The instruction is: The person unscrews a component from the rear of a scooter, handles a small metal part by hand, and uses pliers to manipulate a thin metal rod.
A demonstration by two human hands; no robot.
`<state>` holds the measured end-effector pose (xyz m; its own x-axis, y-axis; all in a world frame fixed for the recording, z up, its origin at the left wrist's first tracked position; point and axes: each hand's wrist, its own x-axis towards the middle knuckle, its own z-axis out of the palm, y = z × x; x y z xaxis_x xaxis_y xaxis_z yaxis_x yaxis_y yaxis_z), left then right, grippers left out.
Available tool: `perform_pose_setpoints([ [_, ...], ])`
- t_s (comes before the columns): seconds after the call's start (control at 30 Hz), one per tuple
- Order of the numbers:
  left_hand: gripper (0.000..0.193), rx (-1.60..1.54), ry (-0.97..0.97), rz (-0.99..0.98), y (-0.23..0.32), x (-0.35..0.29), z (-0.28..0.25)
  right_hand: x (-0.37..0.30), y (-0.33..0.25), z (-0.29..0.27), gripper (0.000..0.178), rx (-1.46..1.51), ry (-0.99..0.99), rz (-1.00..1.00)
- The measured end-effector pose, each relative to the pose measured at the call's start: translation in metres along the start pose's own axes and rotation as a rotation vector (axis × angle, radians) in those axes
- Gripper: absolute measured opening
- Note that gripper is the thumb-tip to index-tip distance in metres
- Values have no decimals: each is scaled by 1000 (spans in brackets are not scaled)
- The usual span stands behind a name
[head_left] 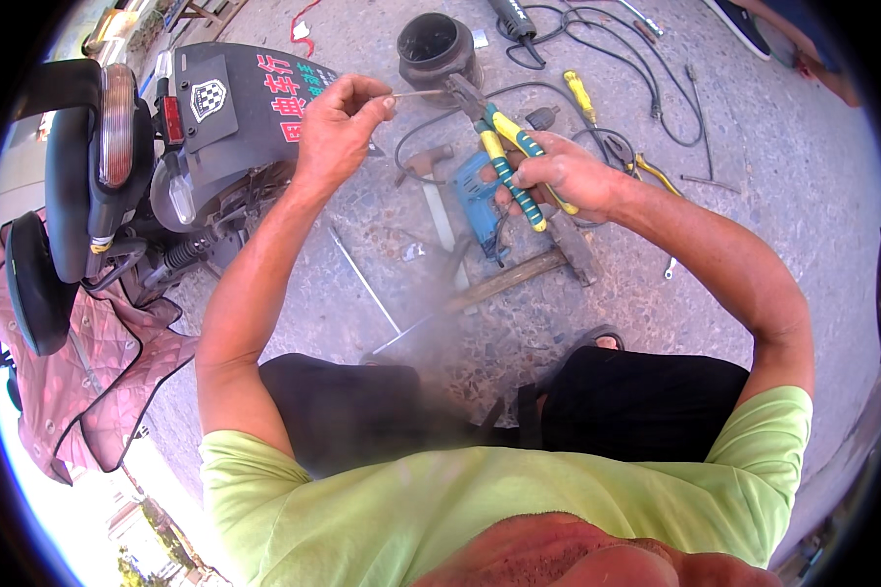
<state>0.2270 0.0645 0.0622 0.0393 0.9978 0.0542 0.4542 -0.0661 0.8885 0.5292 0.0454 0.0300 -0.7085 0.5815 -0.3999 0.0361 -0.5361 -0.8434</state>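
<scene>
Between the thumb and fingers of my left hand (338, 132) is the end of a thin rod or stiff wire (417, 94), which points to the right. My right hand (563, 176) is wrapped round the yellow and dark green handles of a pair of pliers (499, 132). The metal jaws meet the far end of the thin rod, though their exact grip on it is too small to make out. Just beyond the jaws stands a dark, round, open-topped container (439, 49). Below the pliers, a blue power drill (478, 210) lies on the ground.
A motorbike (206, 127) stands at the left, with a pink quilted cover (78, 372) below it. Two hammers (514, 281), a yellow screwdriver (579, 95), yellow-handled pliers (656, 174) and black cords (646, 78) lie about. Another person's shoe (742, 27) shows at upper right.
</scene>
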Motion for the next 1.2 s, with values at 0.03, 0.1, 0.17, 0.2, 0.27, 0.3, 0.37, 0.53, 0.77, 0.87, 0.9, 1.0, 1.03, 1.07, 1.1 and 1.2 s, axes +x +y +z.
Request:
perform_pose_setpoints([
  [0.03,15,-16,2,8,0,0,0,0,-1,0,54,-14,-5,3],
  [0.1,15,-18,5,17,0,1,1,0,-2,-1,54,-43,-13,9],
  [0.17,14,2,0,18,0,1,2,1,-2,-3,59,-15,-47,29],
  [0.2,14,22,-7,14,0,1,3,1,-1,-3,62,-1,-64,39],
  [0.27,15,54,-12,1,-2,1,3,1,-1,-3,63,8,-59,36],
  [0.3,15,66,-11,-7,-2,1,3,1,-1,-3,63,12,-56,35],
  [0.37,15,97,-20,-23,-4,2,1,1,-2,-3,62,9,-54,36],
  [0.53,15,128,-35,-39,-7,2,-2,0,-2,-4,60,54,-44,21],
  [0.77,17,78,162,-60,-15,14,-3,6,6,-9,59,81,-18,44],
  [0.87,21,191,236,-96,-30,35,0,6,9,-13,60,58,-5,52],
  [0.9,22,239,255,-107,-35,43,1,7,9,-14,60,45,-6,55],
  [1.0,25,391,311,-69,-57,65,4,8,16,-14,48,23,22,12],
  [1.03,26,442,329,-44,-65,72,5,7,15,-14,48,25,27,11],
  [1.07,25,455,345,-43,-66,76,6,7,15,-13,48,26,28,11],
  [1.1,23,467,361,-41,-67,79,9,7,14,-12,48,28,31,12],
  [1.2,21,528,390,40,-73,91,14,5,11,-11,48,23,33,24],
])
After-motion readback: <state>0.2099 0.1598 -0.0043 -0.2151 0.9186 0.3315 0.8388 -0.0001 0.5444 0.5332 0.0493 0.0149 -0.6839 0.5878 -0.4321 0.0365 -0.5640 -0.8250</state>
